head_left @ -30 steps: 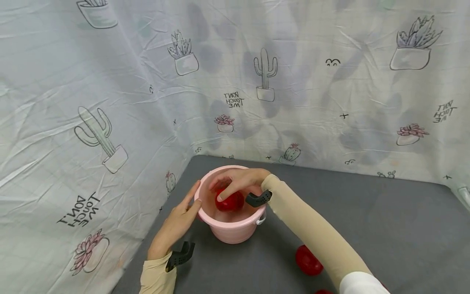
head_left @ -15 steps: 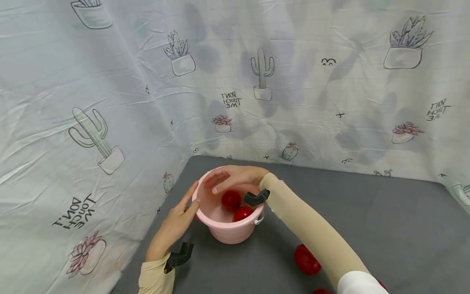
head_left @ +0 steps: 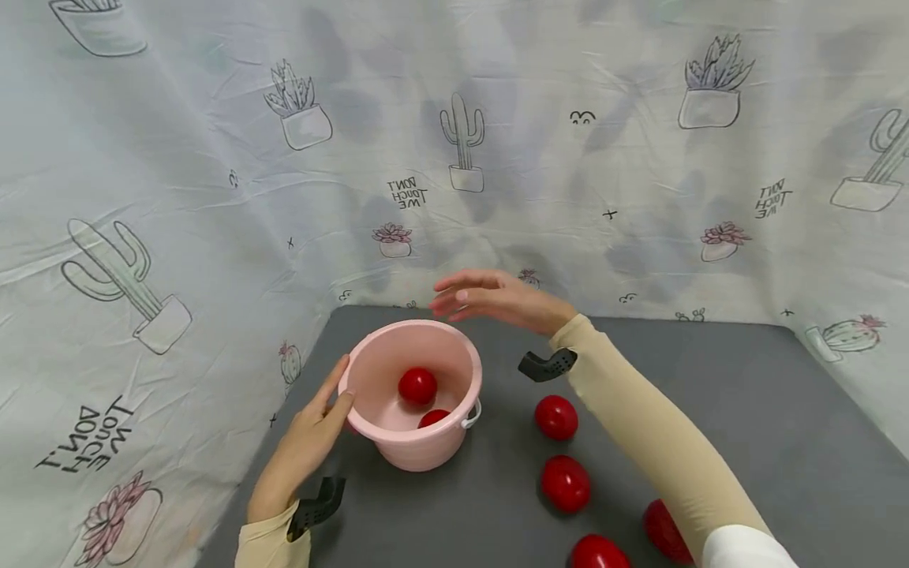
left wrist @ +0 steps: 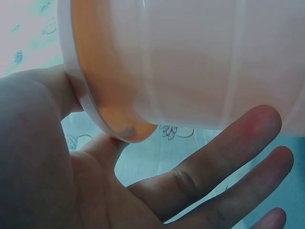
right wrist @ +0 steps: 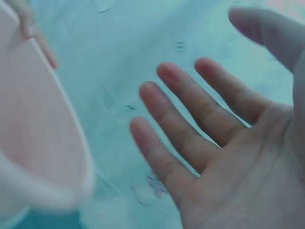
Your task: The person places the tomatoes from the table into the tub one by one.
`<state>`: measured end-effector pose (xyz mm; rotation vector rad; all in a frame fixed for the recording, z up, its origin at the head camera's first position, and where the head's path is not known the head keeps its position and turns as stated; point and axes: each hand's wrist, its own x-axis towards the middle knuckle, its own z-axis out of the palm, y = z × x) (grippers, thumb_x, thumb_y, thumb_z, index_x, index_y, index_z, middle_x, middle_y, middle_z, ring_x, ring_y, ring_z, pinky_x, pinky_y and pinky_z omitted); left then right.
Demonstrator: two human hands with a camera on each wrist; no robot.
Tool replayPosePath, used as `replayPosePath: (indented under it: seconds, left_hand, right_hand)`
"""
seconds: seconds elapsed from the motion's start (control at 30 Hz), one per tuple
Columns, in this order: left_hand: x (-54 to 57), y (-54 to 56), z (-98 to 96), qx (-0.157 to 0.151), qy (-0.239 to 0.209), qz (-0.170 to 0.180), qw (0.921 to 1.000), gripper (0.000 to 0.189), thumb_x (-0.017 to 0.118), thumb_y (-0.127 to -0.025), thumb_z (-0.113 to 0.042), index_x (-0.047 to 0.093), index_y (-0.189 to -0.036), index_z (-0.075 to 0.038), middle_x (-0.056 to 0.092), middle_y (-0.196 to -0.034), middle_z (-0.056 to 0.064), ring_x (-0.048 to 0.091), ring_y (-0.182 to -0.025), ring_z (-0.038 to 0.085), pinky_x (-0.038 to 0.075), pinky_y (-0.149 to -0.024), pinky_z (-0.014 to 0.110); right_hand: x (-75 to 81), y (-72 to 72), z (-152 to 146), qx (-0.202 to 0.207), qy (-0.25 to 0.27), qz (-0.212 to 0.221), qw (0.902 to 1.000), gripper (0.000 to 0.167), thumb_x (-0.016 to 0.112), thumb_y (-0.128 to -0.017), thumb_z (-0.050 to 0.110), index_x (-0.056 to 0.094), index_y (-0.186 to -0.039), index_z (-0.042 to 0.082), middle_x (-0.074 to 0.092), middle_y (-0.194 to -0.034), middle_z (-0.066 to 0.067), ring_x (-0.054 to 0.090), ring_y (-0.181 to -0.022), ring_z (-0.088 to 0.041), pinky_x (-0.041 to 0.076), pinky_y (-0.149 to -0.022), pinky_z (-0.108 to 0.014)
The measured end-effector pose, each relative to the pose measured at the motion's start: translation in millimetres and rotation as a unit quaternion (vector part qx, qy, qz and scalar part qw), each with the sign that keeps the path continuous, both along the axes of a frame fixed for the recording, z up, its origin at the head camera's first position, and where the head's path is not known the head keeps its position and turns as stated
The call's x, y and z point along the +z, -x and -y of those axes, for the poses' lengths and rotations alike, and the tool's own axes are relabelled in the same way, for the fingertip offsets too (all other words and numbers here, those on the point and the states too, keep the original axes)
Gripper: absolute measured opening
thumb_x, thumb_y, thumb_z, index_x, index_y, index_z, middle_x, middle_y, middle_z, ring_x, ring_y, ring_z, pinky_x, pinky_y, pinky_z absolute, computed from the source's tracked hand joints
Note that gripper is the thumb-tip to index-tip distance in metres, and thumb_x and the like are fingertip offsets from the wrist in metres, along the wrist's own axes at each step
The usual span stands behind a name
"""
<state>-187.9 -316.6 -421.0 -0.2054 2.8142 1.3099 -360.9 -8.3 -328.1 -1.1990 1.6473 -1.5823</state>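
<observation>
A pink bucket (head_left: 415, 457) with a white handle stands at the left of the grey table. My left hand (head_left: 301, 446) holds its left rim, thumb and index finger at the edge. In the left wrist view, the other fingers (left wrist: 228, 143) extend along the bucket's outer wall. Inside lie a shiny red apple-like ball (head_left: 417, 386) and a second red ball (head_left: 433, 418), partly hidden by the front rim. Beyond the bucket's right rim, my right hand (head_left: 500, 300) is raised with nothing in it. Its fingers are spread and nearly straight in the right wrist view.
Several more red balls rest on the table (head_left: 483, 521) right of the bucket, including one (head_left: 557, 417) near the right forearm and another (head_left: 566, 483) closer to me. The forearm partly covers a red ball (head_left: 663, 528). A cactus-printed cloth (head_left: 540, 197) hangs behind the table.
My right hand has let go of a red ball inside the bucket and moved up and right, out of it. The left hand stays at the rim. The head view has turned right.
</observation>
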Motion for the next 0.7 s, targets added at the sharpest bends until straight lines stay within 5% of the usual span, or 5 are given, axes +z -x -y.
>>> replayPosePath:
  seconds: [0.13, 0.33, 0.53, 0.7]
  left_hand:
    - [1.2, 0.8, 0.9, -0.004, 0.008, 0.004, 0.9999, 0.059, 0.039, -0.105, -0.059, 0.010, -0.156, -0.058, 0.060, -0.106, 0.013, 0.054, -0.094, 0.024, 0.042, -0.073, 0.037]
    - [0.0, -0.2, 3.5, -0.009, 0.018, 0.007, 0.9998, 0.060, 0.037, -0.105, -0.060, 0.007, -0.157, -0.057, 0.055, -0.144, 0.020, 0.058, -0.121, 0.034, 0.049, -0.093, 0.052]
    - [0.5, 0.9, 2.3, -0.015, 0.017, 0.007, 0.9997, 0.061, 0.036, -0.104, -0.060, 0.006, -0.158, -0.055, 0.054, -0.146, 0.022, 0.058, -0.124, 0.035, 0.048, -0.096, 0.056]
    - [0.0, 2.2, 0.7, -0.019, 0.010, 0.014, 0.9997, 0.060, 0.035, -0.104, -0.063, 0.004, -0.155, -0.060, 0.051, -0.146, 0.023, 0.056, -0.126, 0.037, 0.047, -0.097, 0.054]
  right_hand:
    - [7.7, -10.2, -48.3, -0.057, 0.046, -0.007, 0.9973, 0.038, 0.058, -0.104, 0.026, 0.059, -0.138, 0.010, 0.067, -0.133, -0.008, 0.062, -0.128, -0.026, 0.046, -0.112, -0.045]
    - [-1.7, -31.0, -104.2, -0.126, 0.040, -0.045, 0.9901, 0.036, 0.048, -0.107, 0.017, 0.055, -0.140, 0.005, 0.064, -0.136, -0.006, 0.059, -0.131, -0.023, 0.044, -0.113, -0.038]
    - [-31.1, -65.9, -156.3, -0.172, -0.001, -0.089, 0.9810, 0.035, 0.044, -0.108, 0.010, 0.053, -0.140, -0.001, 0.062, -0.139, -0.008, 0.061, -0.129, -0.020, 0.047, -0.110, -0.030]
    - [-64.0, -101.2, -193.0, -0.249, -0.047, -0.098, 0.9624, 0.036, 0.047, -0.107, 0.008, 0.053, -0.142, 0.004, 0.061, -0.142, -0.004, 0.060, -0.129, -0.010, 0.048, -0.104, -0.021]
